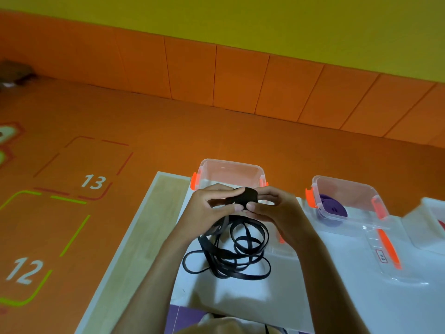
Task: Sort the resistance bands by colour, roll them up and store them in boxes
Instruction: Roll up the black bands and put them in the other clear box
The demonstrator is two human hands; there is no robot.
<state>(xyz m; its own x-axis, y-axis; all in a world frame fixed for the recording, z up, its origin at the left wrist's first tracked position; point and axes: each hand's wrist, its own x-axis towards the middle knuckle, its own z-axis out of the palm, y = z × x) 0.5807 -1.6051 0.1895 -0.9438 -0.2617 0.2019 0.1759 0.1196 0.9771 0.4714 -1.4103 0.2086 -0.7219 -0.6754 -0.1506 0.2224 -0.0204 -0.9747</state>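
We are gripping the small black roll [249,197] between both hands. The left hand [212,208] is curling round its left side, and the right hand [279,213] is pinching it from the right, with the thumb tips nearly meeting beneath it. The roll is hovering above the table [240,300], just in front of the near rim of a clear box [231,171]. That box is looking empty, though our hands are hiding part of its floor. The rest of the black band [231,254] is hanging from the roll and lying in a loose tangle of loops on the table, below the hands and nearer our body, so the free length is feeding up and away from us. Both hands are equally near the roll. We are judging the winding barely begun, since most of the band is lying unrolled. Well apart to the right, a second box [346,183] is holding a rolled purple band [332,209], with a lid [385,261] lying in front of it. Bare table is lying between the tangle and the left edge, giving the loops room.
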